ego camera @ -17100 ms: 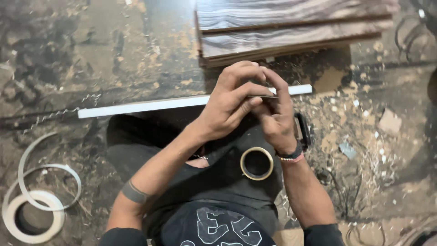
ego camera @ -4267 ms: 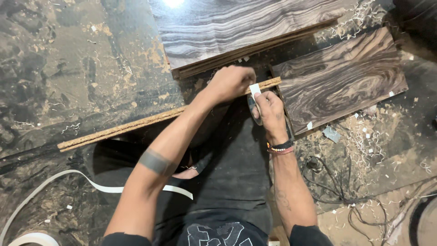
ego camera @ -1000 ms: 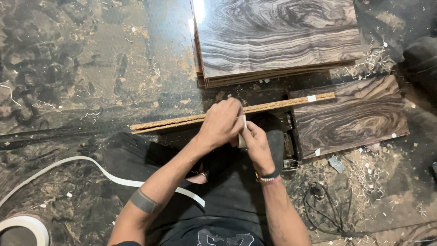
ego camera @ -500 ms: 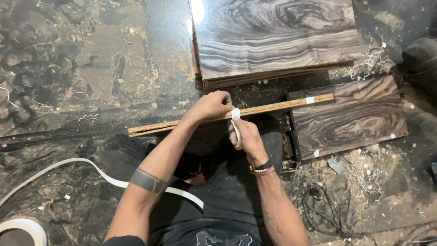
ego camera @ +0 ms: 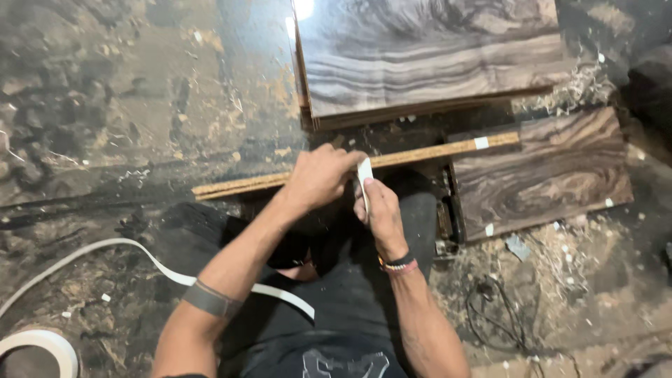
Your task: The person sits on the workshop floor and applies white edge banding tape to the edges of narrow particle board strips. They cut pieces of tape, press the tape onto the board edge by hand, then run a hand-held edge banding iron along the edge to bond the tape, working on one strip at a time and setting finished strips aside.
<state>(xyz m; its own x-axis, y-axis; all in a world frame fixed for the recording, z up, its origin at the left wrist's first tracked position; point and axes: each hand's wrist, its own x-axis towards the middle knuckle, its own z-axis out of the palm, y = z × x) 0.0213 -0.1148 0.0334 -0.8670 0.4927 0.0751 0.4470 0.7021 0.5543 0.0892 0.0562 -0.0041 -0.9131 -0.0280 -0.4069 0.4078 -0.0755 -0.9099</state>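
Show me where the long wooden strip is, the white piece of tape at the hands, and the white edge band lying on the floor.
Long wooden strip (ego camera: pixel 434 151), head view, on its bare raw edge.
White tape piece (ego camera: pixel 365 171), head view, middle of the piece, between both hands.
White edge band (ego camera: pixel 133 246), head view, on its curved run.

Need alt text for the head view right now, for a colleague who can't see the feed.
A seated person's left hand presses on a long narrow board strip while the right hand pinches a small white tape piece at it. Dark wood-grain panels lie beyond, white edge banding trails left across the dusty floor.
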